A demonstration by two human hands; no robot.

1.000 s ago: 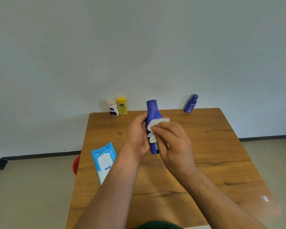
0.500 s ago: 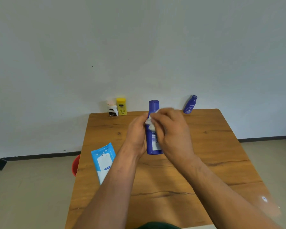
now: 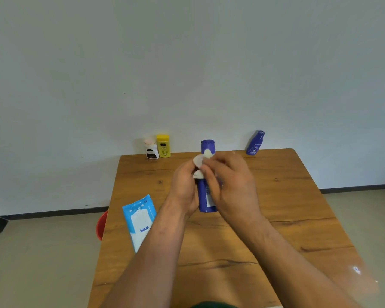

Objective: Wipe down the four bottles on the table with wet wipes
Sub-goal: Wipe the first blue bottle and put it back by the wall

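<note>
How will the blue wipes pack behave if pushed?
The wipes pack lies flat on the table, so it probably slides rather than rolls or tips. It looks like a soft film pouch, likely floppy if lifted by one end.

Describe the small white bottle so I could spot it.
On the wooden table, follow the far edge leftward. Two bottles stand together there; the white bottle is the left one, pale-capped with a dark label, beside the yellow bottle.

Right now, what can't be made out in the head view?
Head view:
Tall blue bottle: middle hidden by left hand and right hand.
Wipe: mostly under the right hand, blurred.
Red object: mostly behind the table edge.
Yellow bottle, white bottle, small blue bottle: labels too small to read.
</note>
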